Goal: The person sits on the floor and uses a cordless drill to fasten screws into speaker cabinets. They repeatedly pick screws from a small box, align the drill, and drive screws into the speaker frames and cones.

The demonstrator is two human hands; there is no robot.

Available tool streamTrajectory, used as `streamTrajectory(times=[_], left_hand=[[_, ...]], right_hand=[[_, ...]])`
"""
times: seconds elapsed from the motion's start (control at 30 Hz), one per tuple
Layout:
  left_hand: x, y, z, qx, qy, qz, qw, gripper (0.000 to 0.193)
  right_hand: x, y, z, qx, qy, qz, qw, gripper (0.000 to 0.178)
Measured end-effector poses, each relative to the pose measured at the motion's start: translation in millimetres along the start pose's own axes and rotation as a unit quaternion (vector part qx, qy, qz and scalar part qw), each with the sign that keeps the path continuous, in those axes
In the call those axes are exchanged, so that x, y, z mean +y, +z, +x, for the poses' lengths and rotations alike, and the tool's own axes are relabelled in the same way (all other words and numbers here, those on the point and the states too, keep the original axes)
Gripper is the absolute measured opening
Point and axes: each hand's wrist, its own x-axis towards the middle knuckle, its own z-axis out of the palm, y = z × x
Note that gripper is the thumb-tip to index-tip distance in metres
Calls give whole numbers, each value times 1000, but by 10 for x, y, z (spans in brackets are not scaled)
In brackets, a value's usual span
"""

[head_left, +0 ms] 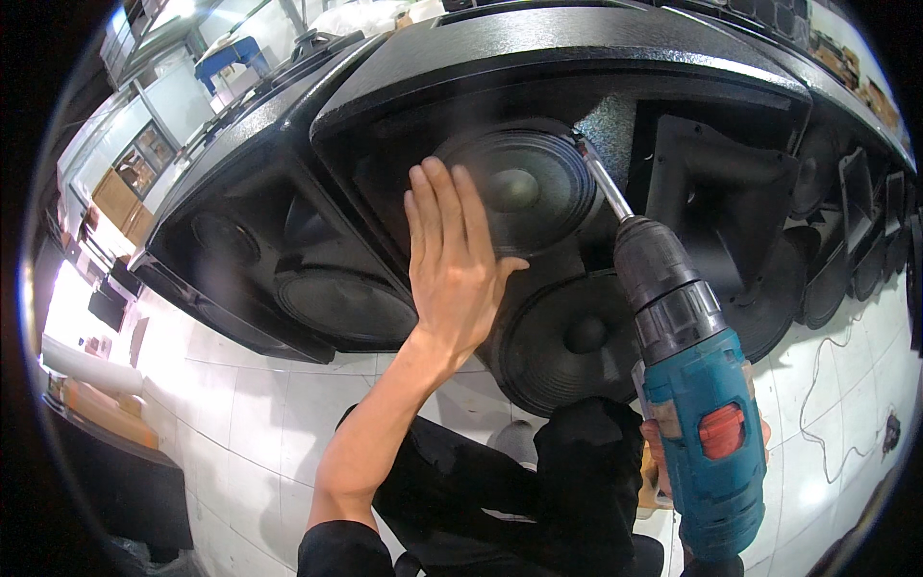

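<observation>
All fingers straight and gripping nothing, the left hand (454, 274) spread over the upper speaker cone (553, 188), below the middle black cabinet's (567, 48) front top edge, perhaps for bracing; contact was unclear. The right hand (655, 452), mostly hidden, wrapped the teal drill (713, 442), probably to steady its bit (608, 181) at the cone's upper-right rim. Neighbouring cabinets (231, 154) flanked it above white floor tiles (255, 404).
</observation>
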Motion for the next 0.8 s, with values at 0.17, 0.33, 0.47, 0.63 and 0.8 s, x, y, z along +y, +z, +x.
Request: streamTrajectory(times=[0.17, 0.33, 0.47, 0.63, 0.8], left_hand=[[11, 15, 2, 2, -1, -3, 1000, 117], [24, 32, 10, 7, -2, -3, 1000, 119], [-4, 38, -18, 7, -3, -2, 1000, 120], [1, 29, 0, 11, 1, 0, 1000, 115], [3, 32, 3, 4, 4, 14, 1000, 113]], right_hand=[[-43, 11, -25, 13, 13, 4, 1000, 49], [-116, 69, -45, 41, 48, -3, 998, 48], [-318, 181, -89, 96, 152, -44, 983, 47], [-145, 81, -132, 86, 174, 55, 979, 42], [-63, 126, -55, 24, -177, -113, 977, 50]])
